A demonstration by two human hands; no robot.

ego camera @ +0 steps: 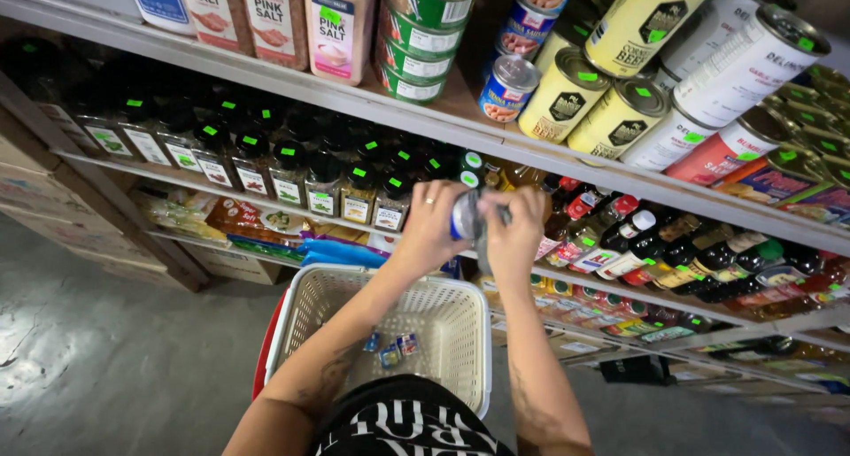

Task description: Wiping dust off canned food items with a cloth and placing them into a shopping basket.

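Both my hands are raised in front of the middle shelf, together gripping a small blue-and-white can (464, 215). My left hand (431, 227), with a ring on one finger, wraps the can's left side. From the right, my right hand (515, 232) closes over it, hiding most of the can. Below my forearms sits a cream plastic basket (467, 321) with a few small blue packets (391, 349) on its bottom.
Store shelves fill the view: dark spice jars (288, 177) with green stickers at left, sauce bottles (655, 243) at right, large tins (620, 111) and salt bags (336, 27) above. Cardboard boxes (53, 199) stand far left. Grey concrete floor (106, 359) lies below.
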